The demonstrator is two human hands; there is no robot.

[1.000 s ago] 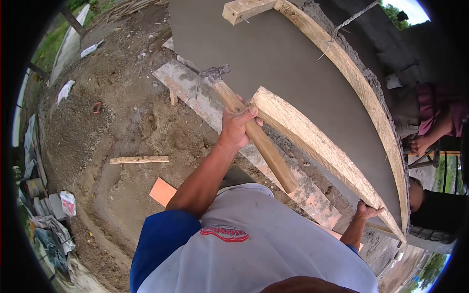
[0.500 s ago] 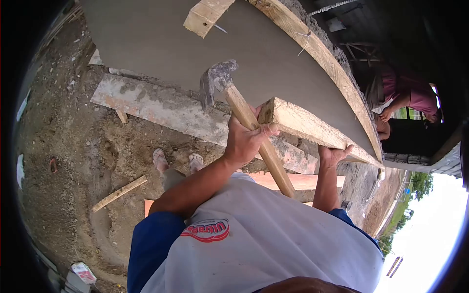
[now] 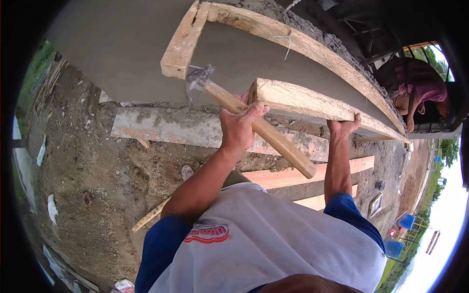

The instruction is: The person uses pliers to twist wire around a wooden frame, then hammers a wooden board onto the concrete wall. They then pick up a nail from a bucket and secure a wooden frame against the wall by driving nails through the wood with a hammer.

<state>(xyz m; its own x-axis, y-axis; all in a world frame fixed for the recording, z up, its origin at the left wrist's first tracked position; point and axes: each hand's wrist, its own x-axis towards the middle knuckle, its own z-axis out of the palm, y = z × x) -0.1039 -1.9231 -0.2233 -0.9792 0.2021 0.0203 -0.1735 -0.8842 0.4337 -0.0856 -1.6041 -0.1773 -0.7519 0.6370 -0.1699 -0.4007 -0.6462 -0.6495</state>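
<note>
My left hand (image 3: 238, 124) is closed around the wooden handle of a claw hammer (image 3: 281, 141); its cement-smeared head points up and left. The same hand is against the near end of a long wooden beam (image 3: 298, 100). My right hand (image 3: 343, 128) grips that beam further along, fingers hidden behind it. Beyond the beam, a wooden frame (image 3: 327, 51) of a long strip and a short end block (image 3: 181, 49) lies against the smooth grey cement surface (image 3: 234, 56). A nail sticks out of the block, beside the hammer head.
A cement-stained board (image 3: 166, 128) runs along the base of the grey surface. Reddish planks (image 3: 312, 172) and a loose stick (image 3: 151, 215) lie on the dirt ground (image 3: 97, 180). A person in a maroon shirt (image 3: 420, 80) bends over at the far right.
My view has shifted, showing more of the frame's end block. The hammer head has moved up and left, close to the block's nail; both hands still hold the beam.
</note>
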